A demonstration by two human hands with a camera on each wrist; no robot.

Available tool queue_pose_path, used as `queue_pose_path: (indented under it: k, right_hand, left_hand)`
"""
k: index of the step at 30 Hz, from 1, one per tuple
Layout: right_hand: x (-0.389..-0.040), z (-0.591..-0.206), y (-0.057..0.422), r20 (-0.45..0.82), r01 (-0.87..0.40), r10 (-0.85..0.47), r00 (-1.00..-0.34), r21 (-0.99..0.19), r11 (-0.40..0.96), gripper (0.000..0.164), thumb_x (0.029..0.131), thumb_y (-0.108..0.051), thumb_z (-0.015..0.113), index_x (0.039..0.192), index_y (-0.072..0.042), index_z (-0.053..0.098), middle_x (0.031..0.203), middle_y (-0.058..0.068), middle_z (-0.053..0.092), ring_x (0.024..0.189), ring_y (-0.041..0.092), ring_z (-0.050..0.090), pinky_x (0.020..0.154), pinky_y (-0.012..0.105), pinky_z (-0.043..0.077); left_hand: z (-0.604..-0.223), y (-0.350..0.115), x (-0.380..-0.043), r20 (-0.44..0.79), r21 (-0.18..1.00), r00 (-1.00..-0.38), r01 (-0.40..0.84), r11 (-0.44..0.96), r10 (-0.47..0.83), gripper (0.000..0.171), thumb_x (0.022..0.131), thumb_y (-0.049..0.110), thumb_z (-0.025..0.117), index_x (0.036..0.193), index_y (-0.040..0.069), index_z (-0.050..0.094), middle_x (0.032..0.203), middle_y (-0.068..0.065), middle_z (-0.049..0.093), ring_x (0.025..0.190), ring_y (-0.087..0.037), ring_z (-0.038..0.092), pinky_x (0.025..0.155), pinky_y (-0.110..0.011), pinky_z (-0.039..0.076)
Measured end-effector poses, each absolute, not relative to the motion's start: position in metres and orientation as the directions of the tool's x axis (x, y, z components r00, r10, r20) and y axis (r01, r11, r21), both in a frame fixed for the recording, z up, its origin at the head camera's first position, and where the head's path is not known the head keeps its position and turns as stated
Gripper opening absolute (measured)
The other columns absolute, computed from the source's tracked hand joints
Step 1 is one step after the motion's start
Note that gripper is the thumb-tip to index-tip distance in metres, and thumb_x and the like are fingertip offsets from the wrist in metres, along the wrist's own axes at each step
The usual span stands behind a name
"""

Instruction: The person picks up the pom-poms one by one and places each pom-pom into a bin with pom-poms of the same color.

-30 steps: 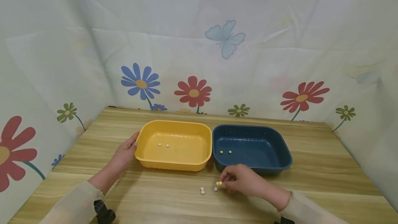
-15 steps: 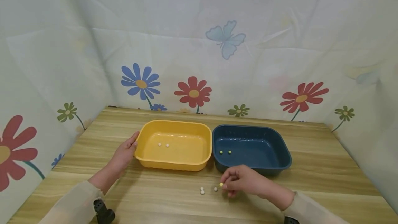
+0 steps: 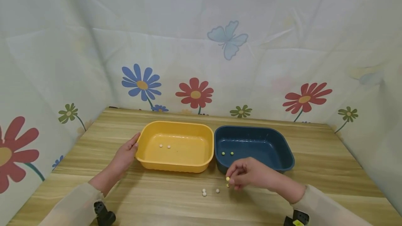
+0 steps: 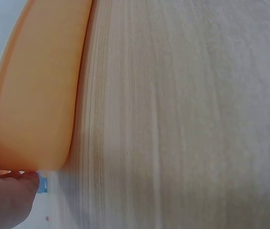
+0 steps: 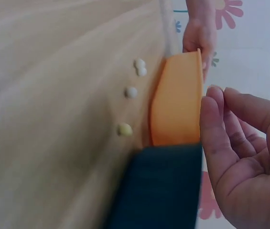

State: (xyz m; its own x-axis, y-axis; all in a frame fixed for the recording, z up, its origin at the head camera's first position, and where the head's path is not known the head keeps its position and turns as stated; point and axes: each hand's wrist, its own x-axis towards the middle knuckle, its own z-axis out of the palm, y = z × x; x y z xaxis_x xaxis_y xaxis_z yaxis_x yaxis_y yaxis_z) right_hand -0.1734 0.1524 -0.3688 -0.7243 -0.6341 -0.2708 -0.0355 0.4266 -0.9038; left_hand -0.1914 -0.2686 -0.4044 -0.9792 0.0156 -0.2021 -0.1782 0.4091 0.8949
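Observation:
In the head view my right hand (image 3: 251,173) pinches a small yellow ball (image 3: 227,178) between thumb and fingertips, just in front of the blue plastic basin (image 3: 260,168). The right wrist view mostly hides that ball behind the fingertips (image 5: 215,93). A second yellow ball (image 5: 125,129) lies on the table below the hand. Close by on the wood are a lone white ball (image 3: 217,191) and two white balls (image 3: 204,192) side by side. At the left end of the yellow plastic basin (image 3: 176,167), my left hand (image 3: 125,154) grips the rim.
Two white balls (image 3: 164,146) lie inside the yellow basin, and two yellow-green balls (image 3: 227,153) inside the blue one. Both basins stand side by side on a wooden table (image 3: 150,198). Behind rises a flowered cloth backdrop (image 3: 176,44).
Two yellow balls were together at my right fingertips; one now lies on the table. The right hand has risen slightly toward the blue basin with the other. The left hand stays put.

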Motion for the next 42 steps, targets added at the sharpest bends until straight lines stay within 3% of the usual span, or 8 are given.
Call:
queue_pose_path:
  k: [4, 11, 19, 26, 30, 42]
  right_hand:
    - [-0.179, -0.354, 0.158, -0.284, -0.058, -0.638, -0.716, -0.886, 0.460, 0.017, 0.096, -0.010, 0.070, 0.107, 0.004, 0.070, 0.098, 0.021, 0.075, 0.077, 0.015, 0.069, 0.078, 0.037, 0.067]
    - [-0.190, -0.325, 0.166, -0.283, -0.086, -0.641, -0.713, -0.873, 0.481, 0.019, 0.097, -0.011, 0.069, 0.108, 0.004, 0.069, 0.100, 0.021, 0.076, 0.078, 0.015, 0.069, 0.077, 0.029, 0.066]
    - [-0.208, -0.294, 0.175, -0.252, -0.178, -0.670, -0.698, -0.846, 0.503, 0.021, 0.098, -0.011, 0.068, 0.111, 0.005, 0.067, 0.102, 0.022, 0.075, 0.081, 0.017, 0.071, 0.080, 0.030, 0.066]
    - [-0.232, -0.273, 0.180, -0.297, -0.192, -0.673, -0.677, -0.812, 0.551, 0.023, 0.098, -0.011, 0.067, 0.113, 0.007, 0.064, 0.098, 0.010, 0.075, 0.085, 0.020, 0.070, 0.083, 0.029, 0.065]
    - [-0.243, -0.265, 0.181, -0.293, -0.214, -0.671, -0.681, -0.797, 0.565, 0.023, 0.099, -0.010, 0.065, 0.114, 0.007, 0.065, 0.095, 0.004, 0.075, 0.084, 0.019, 0.071, 0.083, 0.027, 0.065]
    - [-0.278, -0.272, 0.183, -0.397, -0.197, -0.672, -0.625, -0.753, 0.628, 0.024, 0.099, -0.009, 0.065, 0.114, 0.010, 0.064, 0.097, 0.010, 0.077, 0.081, 0.013, 0.071, 0.081, 0.025, 0.064]
  left_hand:
    - [-0.405, -0.268, -0.192, -0.202, 0.890, -0.979, -0.177, 0.419, 0.015, 0.057, 0.113, 0.012, 0.024, 0.164, 0.005, 0.001, 0.172, -0.019, -0.004, 0.160, -0.043, -0.003, 0.132, -0.058, 0.010]
    - [-0.405, -0.269, -0.193, -0.195, 0.894, -0.981, -0.170, 0.415, 0.019, 0.057, 0.113, 0.011, 0.024, 0.164, 0.004, 0.001, 0.172, -0.020, -0.004, 0.160, -0.043, -0.002, 0.131, -0.058, 0.011]
    - [-0.407, -0.270, -0.193, -0.181, 0.898, -0.983, -0.155, 0.412, 0.024, 0.057, 0.112, 0.010, 0.024, 0.164, 0.003, 0.002, 0.171, -0.022, -0.002, 0.160, -0.044, 0.000, 0.131, -0.058, 0.012]
    - [-0.408, -0.270, -0.193, -0.184, 0.901, -0.983, -0.160, 0.403, 0.022, 0.057, 0.112, 0.009, 0.024, 0.164, 0.003, 0.002, 0.171, -0.021, -0.003, 0.160, -0.043, -0.001, 0.131, -0.057, 0.011]
    - [-0.408, -0.270, -0.193, -0.185, 0.902, -0.983, -0.161, 0.401, 0.020, 0.056, 0.112, 0.009, 0.024, 0.164, 0.002, 0.002, 0.172, -0.021, -0.003, 0.160, -0.043, -0.001, 0.132, -0.057, 0.011]
    - [-0.408, -0.270, -0.193, -0.186, 0.895, -0.982, -0.166, 0.414, 0.010, 0.056, 0.113, 0.011, 0.025, 0.164, 0.004, 0.003, 0.171, -0.022, -0.002, 0.160, -0.043, 0.000, 0.131, -0.058, 0.011]
